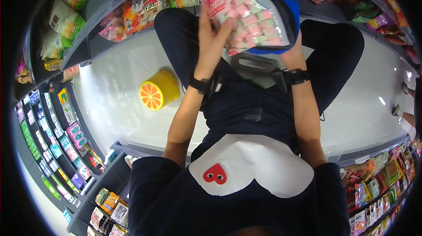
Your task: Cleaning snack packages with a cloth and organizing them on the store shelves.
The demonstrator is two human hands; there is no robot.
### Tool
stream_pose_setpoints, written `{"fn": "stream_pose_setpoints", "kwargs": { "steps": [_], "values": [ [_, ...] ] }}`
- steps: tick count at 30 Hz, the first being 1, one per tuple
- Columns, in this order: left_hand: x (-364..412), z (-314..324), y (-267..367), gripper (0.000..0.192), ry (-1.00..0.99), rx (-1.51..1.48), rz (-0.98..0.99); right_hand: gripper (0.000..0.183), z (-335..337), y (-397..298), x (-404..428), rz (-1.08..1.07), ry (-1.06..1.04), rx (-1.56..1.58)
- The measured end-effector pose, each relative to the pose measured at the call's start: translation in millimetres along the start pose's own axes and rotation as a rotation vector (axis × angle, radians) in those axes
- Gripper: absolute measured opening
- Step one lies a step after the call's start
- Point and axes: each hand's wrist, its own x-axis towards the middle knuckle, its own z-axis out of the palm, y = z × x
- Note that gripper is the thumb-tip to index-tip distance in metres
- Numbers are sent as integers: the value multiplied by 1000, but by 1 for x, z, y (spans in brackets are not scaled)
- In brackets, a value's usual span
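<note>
Between my knees, near the top of the view, is a clear plastic bag of pink and pale green candy pieces (pixel 252 21), printed with a cartoon figure. My left hand (pixel 212 38) grips its left side, thumb across the front. Behind the bag sits a blue-edged item with a dark inside (pixel 288 8), whose kind I cannot tell. My right hand (pixel 293 51) holds that item from its lower right, the fingers mostly hidden behind it. Below both, a grey plastic object with a handle-like slot (pixel 254 63) shows between my legs.
A yellow stool with an orange-slice top (pixel 151 96) lies on its side on the pale floor (pixel 108 81). Snack shelves (pixel 95 15) curve in front of me. More stocked shelves (pixel 379 183) stand behind. Another person's feet (pixel 397 110) are at the right edge.
</note>
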Motion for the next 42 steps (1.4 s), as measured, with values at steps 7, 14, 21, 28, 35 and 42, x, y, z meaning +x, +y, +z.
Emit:
{"fn": "stream_pose_setpoints", "kwargs": {
  "steps": [7,14,21,28,35,42],
  "values": [
    [-18,2,-3,96,-301,-181,-140,56,77,2,-30,-249,-60,-885],
    [-56,-5,23,114,-498,-292,-433,49,95,-24,9,-818,-132,-1258],
    [-60,-38,-54,79,-247,-705,-331,45,80,-7,-12,-490,-158,-1913],
    [-2,-2,13,55,12,-84,81,35,89,4,-84,-148,-56,-1332],
    [63,47,93,99,197,36,549,28,114,-64,-54,-644,-137,-879],
    [194,121,133,78,143,414,688,45,25,-89,39,-448,405,-386]
  ]
}}
